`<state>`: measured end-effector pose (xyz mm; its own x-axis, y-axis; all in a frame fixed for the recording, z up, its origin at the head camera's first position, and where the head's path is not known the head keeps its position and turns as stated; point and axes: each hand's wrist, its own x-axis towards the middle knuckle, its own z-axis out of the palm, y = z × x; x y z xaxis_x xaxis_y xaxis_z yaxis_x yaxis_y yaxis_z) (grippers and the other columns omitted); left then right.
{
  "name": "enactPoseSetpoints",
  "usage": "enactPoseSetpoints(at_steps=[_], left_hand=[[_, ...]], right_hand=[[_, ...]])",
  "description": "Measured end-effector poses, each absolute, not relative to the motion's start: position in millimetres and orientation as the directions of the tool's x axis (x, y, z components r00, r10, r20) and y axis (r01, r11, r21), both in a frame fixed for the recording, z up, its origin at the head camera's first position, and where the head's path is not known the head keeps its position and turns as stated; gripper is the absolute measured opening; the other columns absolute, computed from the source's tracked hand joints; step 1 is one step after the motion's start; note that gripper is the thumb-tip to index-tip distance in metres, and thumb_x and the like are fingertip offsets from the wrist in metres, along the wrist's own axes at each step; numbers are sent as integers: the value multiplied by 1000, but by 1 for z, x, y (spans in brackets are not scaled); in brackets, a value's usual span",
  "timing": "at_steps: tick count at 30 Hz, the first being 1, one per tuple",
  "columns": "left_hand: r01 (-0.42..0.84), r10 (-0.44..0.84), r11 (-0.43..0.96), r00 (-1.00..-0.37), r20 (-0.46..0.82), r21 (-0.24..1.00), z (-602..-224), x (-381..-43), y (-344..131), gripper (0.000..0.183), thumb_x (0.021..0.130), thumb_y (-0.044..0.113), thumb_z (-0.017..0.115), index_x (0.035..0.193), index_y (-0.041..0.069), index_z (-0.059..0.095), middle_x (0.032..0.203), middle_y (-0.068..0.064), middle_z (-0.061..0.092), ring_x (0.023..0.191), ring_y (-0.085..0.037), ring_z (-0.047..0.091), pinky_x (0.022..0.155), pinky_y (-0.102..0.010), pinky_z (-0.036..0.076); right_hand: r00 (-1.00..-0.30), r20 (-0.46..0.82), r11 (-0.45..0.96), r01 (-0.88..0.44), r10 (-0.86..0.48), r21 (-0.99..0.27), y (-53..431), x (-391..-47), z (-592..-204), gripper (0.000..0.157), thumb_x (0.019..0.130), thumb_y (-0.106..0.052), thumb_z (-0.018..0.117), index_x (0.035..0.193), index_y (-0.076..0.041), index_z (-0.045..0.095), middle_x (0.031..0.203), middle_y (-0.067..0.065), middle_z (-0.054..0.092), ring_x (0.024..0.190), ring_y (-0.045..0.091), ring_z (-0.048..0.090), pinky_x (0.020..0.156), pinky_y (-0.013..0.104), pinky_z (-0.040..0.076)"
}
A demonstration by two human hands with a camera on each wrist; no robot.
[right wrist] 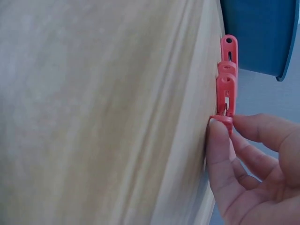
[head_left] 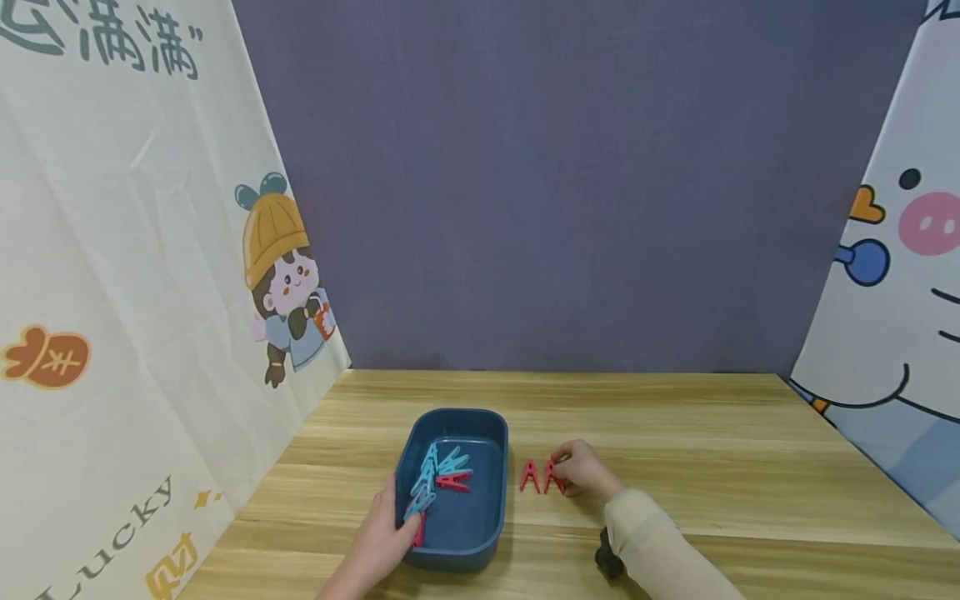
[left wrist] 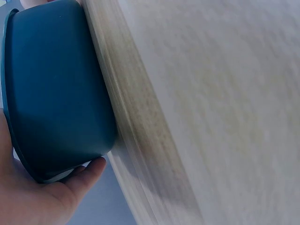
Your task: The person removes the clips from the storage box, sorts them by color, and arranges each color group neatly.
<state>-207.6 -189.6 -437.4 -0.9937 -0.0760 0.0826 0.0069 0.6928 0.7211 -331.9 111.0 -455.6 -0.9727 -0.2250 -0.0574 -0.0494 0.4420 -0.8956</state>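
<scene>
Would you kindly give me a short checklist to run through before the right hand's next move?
1. Left hand steadying the dark-blue, rounded rectangular bin: ok, it grips the side.
2. Right hand pinching a red A-shaped clothespin: ok, between thumb and finger.
3. Firmness of that pinch: cannot tell.
4. Space in the bin: ok, bare floor beside the light-blue clothespins.
5. Other red A-shaped clothespin inside the bin: not ok, it sits on the wood-grain table.
</scene>
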Motion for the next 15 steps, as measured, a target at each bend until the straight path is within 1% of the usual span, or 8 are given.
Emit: enactPoseSetpoints(at_steps=[2, 3, 6, 9, 10, 12, 15], left_hand=[[1, -77, 692, -994, 75, 722, -437, -208, -190, 74, 87, 20, 57, 139, -14, 17, 133, -34, 33, 122, -45, 35, 96, -59, 31], [-2, -79, 691, -994, 73, 723, -437, -208, -190, 74, 87, 20, 57, 139, -14, 17, 133, -34, 33, 122, -45, 35, 96, -59, 31], [-7, -79, 691, -995, 66, 722, -437, -208, -190, 74, 87, 20, 57, 139, -14, 16, 134, -34, 32, 122, -45, 34, 96, -59, 31], [-7, -80, 693, -995, 68, 721, -437, -208, -190, 74, 87, 20, 57, 139, -14, 16, 134, -35, 32, 122, -45, 34, 96, -59, 31], [-6, -79, 694, -995, 68, 720, -437, -207, -190, 74, 87, 20, 57, 139, -14, 17, 134, -35, 32, 122, -45, 34, 96, -59, 31], [-2, -80, 694, -994, 74, 720, -437, -207, -190, 74, 87, 20, 57, 139, -14, 17, 133, -35, 32, 122, -45, 35, 96, -59, 31], [5, -78, 697, -994, 82, 717, -436, -207, -190, 74, 87, 20, 57, 139, -15, 17, 133, -35, 33, 122, -45, 35, 96, -59, 31]], right_hand=[[-966, -49, 426, -67, -255, -902, 114, -334, -458, 17, 79, 6, 60, 96, 11, 58, 74, 11, 59, 55, 19, 58, 47, 33, 52], [-956, -29, 406, -97, -292, -909, 116, -337, -460, 17, 80, 5, 60, 95, 11, 57, 73, 10, 59, 54, 18, 58, 46, 32, 52], [-950, -12, 390, -116, -311, -913, 119, -339, -461, 20, 78, 4, 59, 97, 12, 57, 72, 11, 59, 55, 20, 59, 46, 34, 52], [-962, -23, 396, -90, -272, -914, 119, -338, -457, 24, 78, 4, 58, 100, 12, 57, 72, 11, 60, 56, 21, 60, 46, 35, 53], [-972, -42, 413, -60, -233, -909, 118, -336, -453, 26, 78, 4, 57, 102, 12, 57, 73, 12, 61, 56, 22, 60, 47, 36, 53], [-978, -39, 437, -54, -203, -898, 117, -334, -449, 26, 79, 4, 57, 104, 12, 57, 72, 11, 61, 54, 21, 59, 46, 34, 52], [-984, -44, 458, -41, -174, -888, 115, -333, -442, 27, 80, 3, 55, 106, 11, 57, 69, 10, 59, 49, 18, 53, 44, 30, 49]])
